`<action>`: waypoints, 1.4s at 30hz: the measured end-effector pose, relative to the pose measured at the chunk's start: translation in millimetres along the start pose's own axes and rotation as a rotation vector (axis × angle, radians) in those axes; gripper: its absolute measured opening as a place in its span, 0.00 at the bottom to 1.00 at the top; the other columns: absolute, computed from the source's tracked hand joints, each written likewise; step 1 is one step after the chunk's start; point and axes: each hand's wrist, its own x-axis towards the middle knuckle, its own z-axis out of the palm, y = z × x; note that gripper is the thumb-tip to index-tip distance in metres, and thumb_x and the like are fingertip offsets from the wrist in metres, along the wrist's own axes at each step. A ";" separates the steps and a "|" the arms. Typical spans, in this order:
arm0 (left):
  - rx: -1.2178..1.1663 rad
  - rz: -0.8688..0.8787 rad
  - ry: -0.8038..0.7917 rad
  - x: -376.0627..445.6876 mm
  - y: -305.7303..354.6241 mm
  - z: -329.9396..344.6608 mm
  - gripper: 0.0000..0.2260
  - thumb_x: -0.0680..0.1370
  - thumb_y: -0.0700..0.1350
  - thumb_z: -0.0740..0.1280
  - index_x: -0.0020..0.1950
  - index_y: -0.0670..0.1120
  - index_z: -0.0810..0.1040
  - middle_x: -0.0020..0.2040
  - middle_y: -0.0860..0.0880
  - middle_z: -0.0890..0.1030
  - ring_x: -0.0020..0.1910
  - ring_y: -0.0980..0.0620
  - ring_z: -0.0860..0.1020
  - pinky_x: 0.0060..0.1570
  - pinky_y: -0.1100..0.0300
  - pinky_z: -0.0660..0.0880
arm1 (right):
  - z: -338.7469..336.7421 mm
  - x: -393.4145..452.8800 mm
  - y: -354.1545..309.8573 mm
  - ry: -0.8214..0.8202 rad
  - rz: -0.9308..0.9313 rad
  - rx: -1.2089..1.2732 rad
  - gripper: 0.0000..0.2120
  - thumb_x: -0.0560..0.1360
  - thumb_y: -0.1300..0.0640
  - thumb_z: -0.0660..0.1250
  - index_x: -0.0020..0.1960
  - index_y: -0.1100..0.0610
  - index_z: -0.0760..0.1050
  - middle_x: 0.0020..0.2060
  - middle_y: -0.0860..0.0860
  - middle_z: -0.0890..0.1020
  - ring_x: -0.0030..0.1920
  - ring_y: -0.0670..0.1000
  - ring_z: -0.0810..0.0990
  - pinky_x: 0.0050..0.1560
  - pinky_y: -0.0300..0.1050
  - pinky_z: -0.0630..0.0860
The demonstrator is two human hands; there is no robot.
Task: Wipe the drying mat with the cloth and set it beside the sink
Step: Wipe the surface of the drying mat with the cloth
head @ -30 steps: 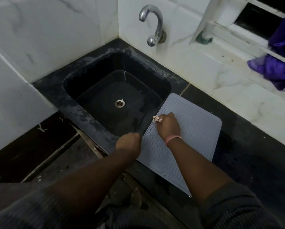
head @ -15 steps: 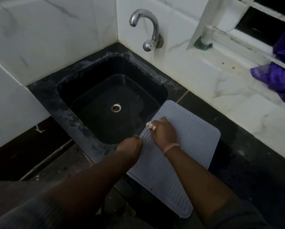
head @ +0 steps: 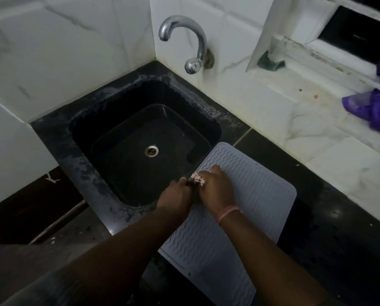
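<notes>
Mat (head: pixel 239 195) sits flat on the counter just right of the sink (head: pixel 144 138), so I'd keep the left hand (head: pixel 175 197) pinching its sink-side edge while the right hand (head: pixel 215 191), fingers bunched around the cloth (head: pixel 197 179), wipes along the ridges away from the sink.

A pale grey drying mat (head: pixel 246 217) ribbed with wavy lines is seen beside a black sink (head: pixel 122 120); the cloth (head: pixel 197 179) is white with dark specks; the tabletop (head: pixel 339 228) is black.
</notes>
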 end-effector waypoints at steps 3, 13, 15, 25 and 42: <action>-0.001 -0.027 -0.035 7.0 1.2 1.7 0.16 0.86 0.49 0.59 0.74 0.49 0.68 0.62 0.46 0.75 0.47 0.57 0.73 0.38 0.63 0.68 | 0.6 24.4 13.9 0.038 0.009 -0.061 0.10 0.77 0.53 0.71 0.58 0.50 0.81 0.53 0.51 0.77 0.49 0.50 0.78 0.51 0.48 0.80; -0.001 -0.035 -0.163 20.0 7.6 -8.0 0.20 0.83 0.44 0.65 0.75 0.46 0.69 0.66 0.45 0.76 0.58 0.52 0.77 0.55 0.58 0.75 | -13.6 106.2 71.3 0.082 0.151 -0.092 0.07 0.78 0.57 0.69 0.54 0.56 0.84 0.51 0.59 0.77 0.47 0.60 0.80 0.49 0.54 0.81; 0.007 -0.042 -0.177 20.0 9.3 -9.9 0.21 0.83 0.44 0.65 0.76 0.45 0.69 0.68 0.44 0.75 0.62 0.50 0.77 0.59 0.56 0.76 | -12.3 113.4 74.5 0.077 0.208 -0.072 0.07 0.79 0.58 0.68 0.53 0.58 0.83 0.52 0.60 0.77 0.47 0.62 0.80 0.49 0.55 0.81; -0.462 -0.226 -0.009 12.3 28.0 -27.9 0.11 0.84 0.54 0.63 0.53 0.50 0.81 0.51 0.47 0.82 0.47 0.51 0.82 0.53 0.47 0.82 | -59.5 31.3 29.7 -0.051 0.667 1.531 0.16 0.83 0.50 0.64 0.65 0.57 0.79 0.55 0.56 0.87 0.56 0.55 0.86 0.60 0.57 0.81; -1.816 -0.320 -0.326 -26.8 44.3 -35.9 0.16 0.83 0.37 0.59 0.70 0.41 0.75 0.65 0.38 0.82 0.64 0.39 0.81 0.67 0.40 0.75 | -66.8 -63.7 -7.2 0.260 0.833 1.938 0.25 0.86 0.49 0.53 0.68 0.67 0.75 0.62 0.64 0.82 0.65 0.63 0.80 0.71 0.62 0.72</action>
